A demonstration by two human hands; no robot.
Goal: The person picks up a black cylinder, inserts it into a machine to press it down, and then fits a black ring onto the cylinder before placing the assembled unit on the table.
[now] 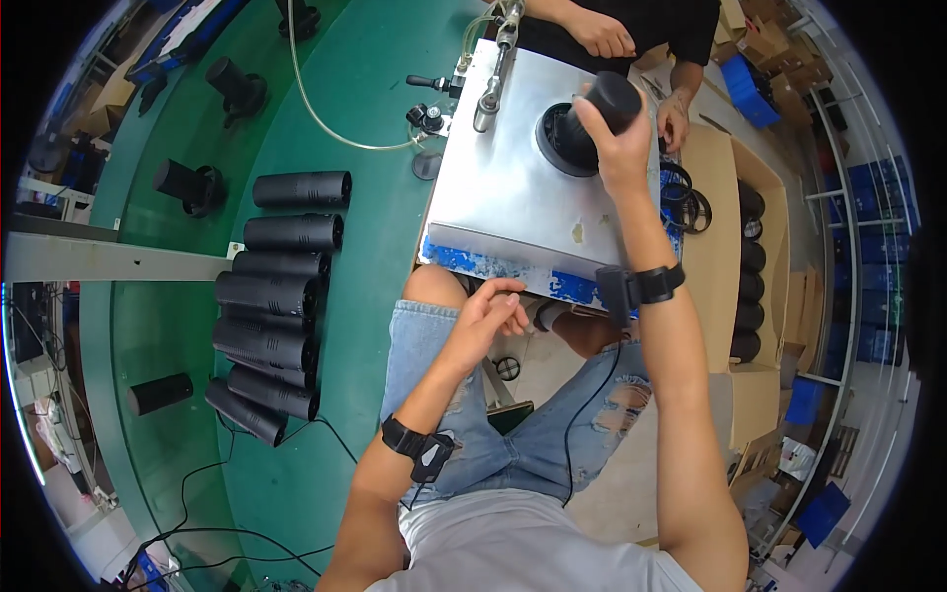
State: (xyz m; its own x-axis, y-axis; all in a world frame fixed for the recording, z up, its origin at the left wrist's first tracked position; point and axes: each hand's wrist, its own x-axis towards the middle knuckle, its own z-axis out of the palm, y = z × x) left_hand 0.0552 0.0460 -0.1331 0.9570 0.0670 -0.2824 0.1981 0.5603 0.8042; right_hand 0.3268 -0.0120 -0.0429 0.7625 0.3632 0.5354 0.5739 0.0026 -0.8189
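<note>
My right hand (619, 143) is wrapped round a black cylinder (614, 97), which leans over a round black flanged base (560, 143) on the metal-topped work box (483, 197). Whether cylinder and base are one piece, I cannot tell. Above my lap hovers my left hand (485, 321), its fingers loosely bent and apart with nothing in them, close to the box's near edge. At the box's left side stands a metal clamp (491, 94) with an air hose.
Several black ribbed tubes (276, 291) lie in a column on the green bench (365, 89). A cardboard box (725, 168) with more black tubes stands at the right. Black rings (691, 202) hang by the work box. Across it, a co-worker's hands (602, 35) are near. Cables trail at lower left.
</note>
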